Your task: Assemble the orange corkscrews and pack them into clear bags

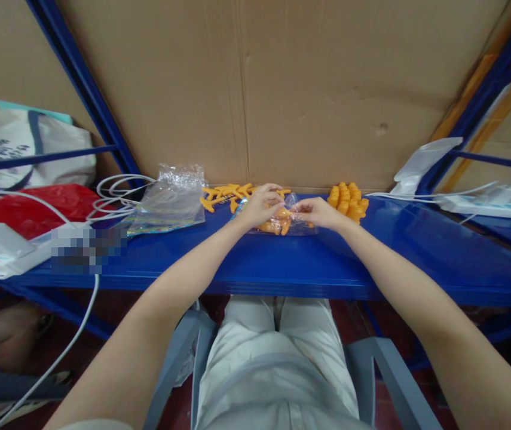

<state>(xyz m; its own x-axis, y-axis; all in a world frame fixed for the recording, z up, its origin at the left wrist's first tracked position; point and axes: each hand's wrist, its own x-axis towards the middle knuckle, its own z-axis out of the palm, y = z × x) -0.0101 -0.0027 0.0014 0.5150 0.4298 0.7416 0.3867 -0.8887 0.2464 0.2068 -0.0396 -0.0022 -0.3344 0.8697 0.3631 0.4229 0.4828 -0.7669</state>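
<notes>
A clear plastic bag (pixel 302 226) with orange plastic pieces (pixel 275 226) in it lies on the blue shelf top in front of me. My left hand (pixel 262 206) curls over the bag's left side, its fingers bent onto the bag and pieces. From the other side, my right hand (pixel 315 212) pinches the bag's right edge between thumb and fingers. Behind my left hand lie orange branching plastic parts (pixel 226 192). Just beyond my right hand stands a cluster of orange knobbly pieces (pixel 348 200). Small details inside the bag are blurred.
Flat clear bags with coloured print (pixel 172 203) lie to the left. Farther left are white cables (pixel 116 194), a white power strip (pixel 22 245), a red bag (pixel 42 206) and a canvas tote (pixel 62 155). A cardboard wall (pixel 282 89) closes the back. Another person's legs show lower left.
</notes>
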